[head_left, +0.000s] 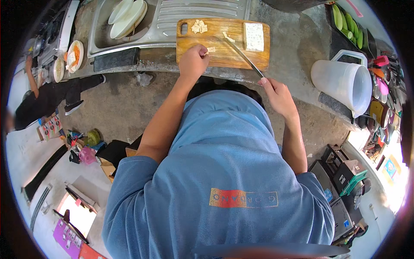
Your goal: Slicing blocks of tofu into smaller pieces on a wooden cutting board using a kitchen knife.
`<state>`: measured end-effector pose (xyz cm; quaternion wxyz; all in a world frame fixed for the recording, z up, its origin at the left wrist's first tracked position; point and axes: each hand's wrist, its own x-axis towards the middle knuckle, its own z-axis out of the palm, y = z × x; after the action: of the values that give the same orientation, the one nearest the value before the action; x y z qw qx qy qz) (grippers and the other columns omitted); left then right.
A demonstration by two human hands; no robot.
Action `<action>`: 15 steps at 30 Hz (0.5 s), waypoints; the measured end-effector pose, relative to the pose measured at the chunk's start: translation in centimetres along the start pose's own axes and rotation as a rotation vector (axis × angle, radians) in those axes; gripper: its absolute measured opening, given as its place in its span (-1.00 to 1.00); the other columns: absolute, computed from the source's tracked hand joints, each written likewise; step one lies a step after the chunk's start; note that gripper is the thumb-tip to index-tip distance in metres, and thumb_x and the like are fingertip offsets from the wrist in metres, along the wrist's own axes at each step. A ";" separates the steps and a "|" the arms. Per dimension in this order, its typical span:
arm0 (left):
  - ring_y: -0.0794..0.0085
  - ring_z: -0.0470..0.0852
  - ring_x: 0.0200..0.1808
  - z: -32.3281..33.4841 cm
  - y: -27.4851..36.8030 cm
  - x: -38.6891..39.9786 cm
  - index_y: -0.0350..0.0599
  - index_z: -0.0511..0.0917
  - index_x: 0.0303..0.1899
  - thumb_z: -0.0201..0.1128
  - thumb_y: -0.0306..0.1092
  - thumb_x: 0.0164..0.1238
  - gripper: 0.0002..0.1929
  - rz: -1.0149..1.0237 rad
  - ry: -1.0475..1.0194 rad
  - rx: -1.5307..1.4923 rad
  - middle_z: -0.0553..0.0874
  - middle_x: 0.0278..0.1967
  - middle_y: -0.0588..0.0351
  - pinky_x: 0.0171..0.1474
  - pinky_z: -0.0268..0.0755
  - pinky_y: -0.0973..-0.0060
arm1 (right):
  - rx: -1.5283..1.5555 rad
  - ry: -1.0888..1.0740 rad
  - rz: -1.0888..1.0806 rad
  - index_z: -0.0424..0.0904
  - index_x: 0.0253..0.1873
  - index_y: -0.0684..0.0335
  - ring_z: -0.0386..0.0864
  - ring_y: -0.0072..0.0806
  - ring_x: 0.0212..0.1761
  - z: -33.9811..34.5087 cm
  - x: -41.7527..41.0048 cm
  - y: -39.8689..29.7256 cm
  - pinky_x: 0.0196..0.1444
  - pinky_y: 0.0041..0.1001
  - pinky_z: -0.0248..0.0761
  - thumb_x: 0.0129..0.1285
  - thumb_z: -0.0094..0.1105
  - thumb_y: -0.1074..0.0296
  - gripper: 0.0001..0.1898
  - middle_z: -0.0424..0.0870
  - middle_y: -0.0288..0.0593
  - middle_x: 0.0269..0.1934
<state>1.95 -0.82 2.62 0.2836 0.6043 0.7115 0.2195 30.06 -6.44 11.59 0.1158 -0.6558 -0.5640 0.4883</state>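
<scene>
A wooden cutting board with a hand slot lies before me on the counter. My left hand is over its near left part, fingertips pinching the left end of a small cut tempeh strip. In my right hand, off the board's near right corner, is the handle of a kitchen knife. Its blade slants across the board, with the tip by some thin tempeh scraps. A white block, apparently tempeh, rests at the right end. Several small cut pieces are heaped at the far left.
Behind the board is a steel sink drainboard; white plates stand in the basin at left. A translucent plastic pitcher lies on its side at right, below a black tray of cucumbers. At far left, a person is near bowls of food.
</scene>
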 end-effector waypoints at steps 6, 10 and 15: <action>0.27 0.75 -0.25 -0.8 -0.3 -0.1 -0.05 0.67 -0.17 0.35 -0.28 0.18 -0.80 -0.019 -0.106 0.075 0.76 -0.31 0.08 -0.16 0.59 0.35 | -0.031 -0.027 0.013 0.65 0.00 0.40 0.69 -0.23 -0.07 0.0 -0.1 0.2 0.04 -0.34 0.45 0.51 -0.02 0.03 -0.53 0.74 0.14 -0.18; 0.26 0.76 -0.22 -1.5 0.1 0.0 -0.01 0.68 -0.14 0.35 -0.25 0.20 -0.79 -0.024 -0.154 0.123 0.77 -0.29 0.09 -0.14 0.59 0.34 | -0.020 -0.012 0.007 0.65 0.00 0.42 0.69 -0.11 -0.10 0.2 -0.1 0.3 0.00 -0.29 0.46 0.49 -0.01 0.02 -0.53 0.72 0.20 -0.22; 0.18 0.75 -0.19 -1.9 0.6 0.3 -0.07 0.67 -0.13 0.35 -0.28 0.17 -0.76 -0.026 -0.148 0.035 0.76 -0.26 0.05 -0.13 0.58 0.28 | 0.018 -0.013 -0.004 0.64 0.00 0.43 0.69 0.03 -0.10 0.2 -0.3 -0.3 0.00 -0.25 0.48 0.48 0.00 0.02 -0.52 0.70 0.26 -0.22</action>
<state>1.06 -0.37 4.39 0.3278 0.6143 0.7002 0.1580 29.80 -6.64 11.84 0.1190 -0.6506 -0.5615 0.4972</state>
